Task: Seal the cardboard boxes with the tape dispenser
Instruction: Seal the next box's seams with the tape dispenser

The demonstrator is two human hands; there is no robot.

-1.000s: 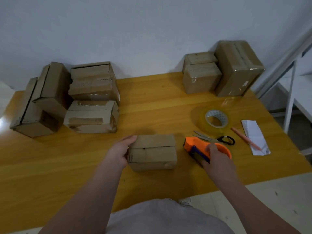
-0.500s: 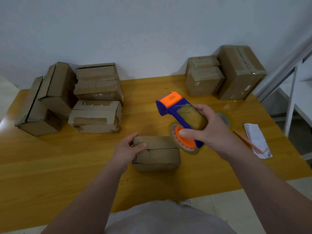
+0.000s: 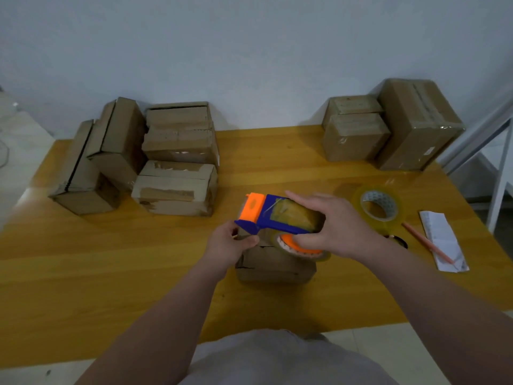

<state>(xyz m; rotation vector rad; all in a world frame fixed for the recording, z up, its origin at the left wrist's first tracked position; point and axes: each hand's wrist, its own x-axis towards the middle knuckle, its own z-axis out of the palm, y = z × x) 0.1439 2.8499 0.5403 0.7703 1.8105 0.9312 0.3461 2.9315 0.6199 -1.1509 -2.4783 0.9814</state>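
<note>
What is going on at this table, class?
A person is about to tape the small cardboard box on the table. Their right hand holds the orange-and-blue tape dispenser above the box's top, while the left hand grips its left end. More boxes sit along the back wall; a spare tape roll lies to the right.

The tape dispenser (image 3: 277, 218) and right hand (image 3: 341, 226) hide the box (image 3: 274, 268) top.
</note>
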